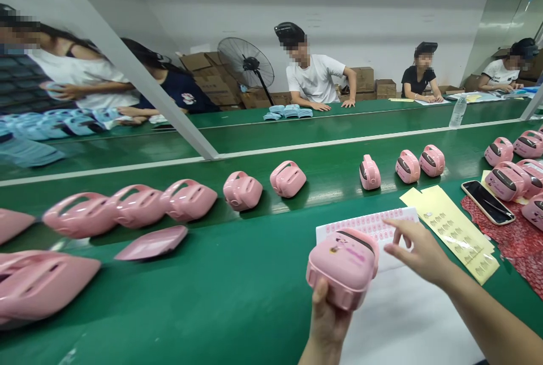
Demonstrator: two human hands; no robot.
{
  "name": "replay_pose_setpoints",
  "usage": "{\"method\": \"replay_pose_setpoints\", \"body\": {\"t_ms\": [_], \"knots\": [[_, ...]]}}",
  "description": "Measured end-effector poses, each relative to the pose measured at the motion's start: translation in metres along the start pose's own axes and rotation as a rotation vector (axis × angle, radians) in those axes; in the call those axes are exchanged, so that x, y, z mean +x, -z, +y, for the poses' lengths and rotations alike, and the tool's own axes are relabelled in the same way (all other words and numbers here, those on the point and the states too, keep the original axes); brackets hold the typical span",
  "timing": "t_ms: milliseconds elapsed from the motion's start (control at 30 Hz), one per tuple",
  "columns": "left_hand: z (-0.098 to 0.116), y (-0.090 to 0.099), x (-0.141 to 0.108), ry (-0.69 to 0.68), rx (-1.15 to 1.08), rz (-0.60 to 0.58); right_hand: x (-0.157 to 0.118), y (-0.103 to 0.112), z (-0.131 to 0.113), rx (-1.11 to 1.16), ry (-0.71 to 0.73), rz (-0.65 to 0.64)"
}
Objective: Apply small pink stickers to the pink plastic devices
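In my left hand [328,320] is a small pink plastic box with a carry handle [341,263], gripped from below. Its lid, printed with a cartoon figure and lettering, is tilted up towards me. Just right of the box, my right hand [418,249] is over a white sheet of small pink stickers [354,223]. The index finger is stretched out near the sticker rows and the thumb is apart from it. Whether a sticker is on a fingertip is too small to tell. The box hides part of the sheet.
Similar pink boxes [241,190] stand in a row along the green belt [254,155]. A loose pink lid [153,242] lies at left. Yellow sticker sheets [452,229] and a phone [487,202] lie right. A slanted white post [127,65] rises at left; co-workers sit across.
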State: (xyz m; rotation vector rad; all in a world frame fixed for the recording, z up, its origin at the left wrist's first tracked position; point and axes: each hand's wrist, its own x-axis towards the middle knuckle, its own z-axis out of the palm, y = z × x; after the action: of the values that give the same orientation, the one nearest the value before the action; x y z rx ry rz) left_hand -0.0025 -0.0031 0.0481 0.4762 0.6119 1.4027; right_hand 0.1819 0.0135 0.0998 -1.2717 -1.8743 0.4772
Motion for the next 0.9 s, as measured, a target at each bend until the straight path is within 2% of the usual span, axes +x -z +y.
{"method": "replay_pose_setpoints", "body": {"t_ms": [67, 167, 300, 367, 633, 800, 900], "knots": [[0.003, 0.006, -0.001, -0.187, 0.344, -0.052, 0.008, 0.016, -0.004, 0.197, -0.1, -0.082], [0.006, 0.015, 0.0, -0.389, 0.821, -0.208, 0.018, 0.026, -0.019, 0.383, -0.128, -0.284], [0.012, 0.021, 0.005, -0.448, 1.119, -0.565, 0.027, 0.023, -0.039, 0.417, -0.174, -0.546], [0.015, 0.018, 0.007, -0.444, 1.19, -0.656, 0.029, 0.022, -0.044, 0.351, -0.197, -0.609], [0.019, 0.006, 0.005, -0.404, 1.283, -0.668, 0.026, 0.027, -0.055, -0.043, -0.024, -0.633], [0.016, 0.012, 0.005, -0.414, 1.284, -0.65, 0.023, 0.026, -0.063, -0.253, 0.155, -0.673], [0.009, 0.018, 0.005, -0.451, 1.217, -0.585, 0.019, 0.024, -0.065, -0.364, 0.232, -0.648]]}}
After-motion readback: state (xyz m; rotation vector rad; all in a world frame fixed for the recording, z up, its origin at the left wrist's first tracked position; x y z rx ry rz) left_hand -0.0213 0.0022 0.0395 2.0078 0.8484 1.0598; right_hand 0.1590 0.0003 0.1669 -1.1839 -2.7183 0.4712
